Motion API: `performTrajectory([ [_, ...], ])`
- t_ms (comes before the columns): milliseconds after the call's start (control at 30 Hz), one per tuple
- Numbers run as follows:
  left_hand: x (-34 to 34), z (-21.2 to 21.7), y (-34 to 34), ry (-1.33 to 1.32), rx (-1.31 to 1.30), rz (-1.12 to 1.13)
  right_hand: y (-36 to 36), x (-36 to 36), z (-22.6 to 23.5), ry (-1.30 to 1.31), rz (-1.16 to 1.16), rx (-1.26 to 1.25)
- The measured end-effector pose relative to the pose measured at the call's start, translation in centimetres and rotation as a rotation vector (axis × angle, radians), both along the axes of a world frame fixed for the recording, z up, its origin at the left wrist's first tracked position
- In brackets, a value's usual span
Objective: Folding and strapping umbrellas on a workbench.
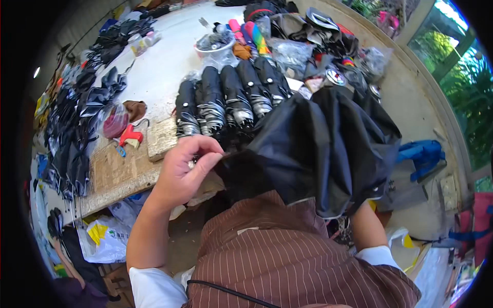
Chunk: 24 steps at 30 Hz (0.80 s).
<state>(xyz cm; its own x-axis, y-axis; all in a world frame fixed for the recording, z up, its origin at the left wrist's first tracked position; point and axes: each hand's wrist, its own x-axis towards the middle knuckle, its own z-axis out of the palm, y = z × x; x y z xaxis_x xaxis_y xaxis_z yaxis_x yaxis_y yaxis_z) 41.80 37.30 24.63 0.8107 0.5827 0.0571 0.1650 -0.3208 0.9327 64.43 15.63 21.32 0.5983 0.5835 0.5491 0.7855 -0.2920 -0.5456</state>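
Observation:
A black umbrella with loose, partly gathered cloth spreads in front of me, covering the middle and right of my lap. At its left edge my left hand pinches the cloth between thumb and fingertips. Something small and pale shows within the curl of that hand; I cannot make out what. My right forearm runs up beneath the umbrella's right side, and the cloth hides my right hand. Just beyond the umbrella, several folded black umbrellas with silvery lower ends lie side by side on the table.
The white table carries a tub of small parts, colourful folded umbrellas and plastic bags. A red hand tool lies left on a wooden board. Black umbrellas heap along the left edge, near another person's arm.

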Motion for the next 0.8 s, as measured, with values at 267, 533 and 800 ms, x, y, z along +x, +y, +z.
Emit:
performTrajectory([
  [267,4.9,0.7,-6.9,0.116,0.190,-0.946,1.0,-0.7,4.6,-0.552,0.289,0.128],
  [533,4.9,-1.3,-2.8,-0.186,0.985,-0.254,0.3,-1.6,1.3,0.236,0.114,-0.055],
  [800,1.0,-0.8,-4.0,-0.030,0.075,-0.667,-1.6,2.5,-11.3,1.384,0.186,0.252],
])
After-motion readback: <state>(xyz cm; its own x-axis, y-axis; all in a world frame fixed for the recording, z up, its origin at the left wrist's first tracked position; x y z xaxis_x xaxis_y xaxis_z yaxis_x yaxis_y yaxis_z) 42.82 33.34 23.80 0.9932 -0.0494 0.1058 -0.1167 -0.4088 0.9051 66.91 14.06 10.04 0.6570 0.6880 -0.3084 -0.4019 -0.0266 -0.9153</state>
